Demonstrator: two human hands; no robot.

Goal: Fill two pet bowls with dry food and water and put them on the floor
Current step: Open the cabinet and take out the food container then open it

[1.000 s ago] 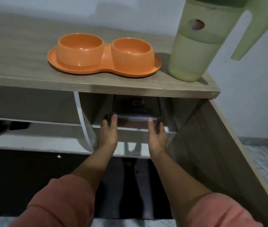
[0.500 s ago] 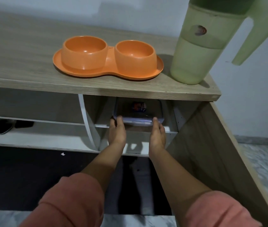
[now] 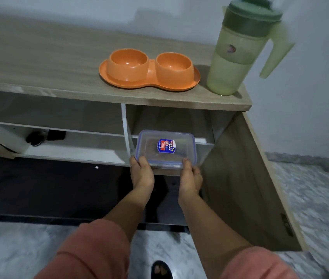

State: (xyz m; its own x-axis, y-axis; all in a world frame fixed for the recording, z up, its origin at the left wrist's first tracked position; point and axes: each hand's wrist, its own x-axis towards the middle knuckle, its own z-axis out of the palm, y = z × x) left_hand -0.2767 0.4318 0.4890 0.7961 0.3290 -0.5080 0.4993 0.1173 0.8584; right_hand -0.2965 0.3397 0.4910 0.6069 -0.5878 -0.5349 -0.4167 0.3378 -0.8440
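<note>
The lidded box (image 3: pixel 165 149), stiff, smooth and probably light, is gripped at its near corners by the left hand (image 3: pixel 142 174) and right hand (image 3: pixel 190 179), just outside the shelf (image 3: pixel 204 140) below the tabletop (image 3: pixel 59 63).

Wooden cabinet (image 3: pixel 59 63), marble floor (image 3: pixel 316 198)

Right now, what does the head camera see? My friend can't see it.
Both hands, left hand and right hand, hold a clear lidded container at the cabinet shelf. Above, empty orange twin bowls and a green pitcher stand.
</note>
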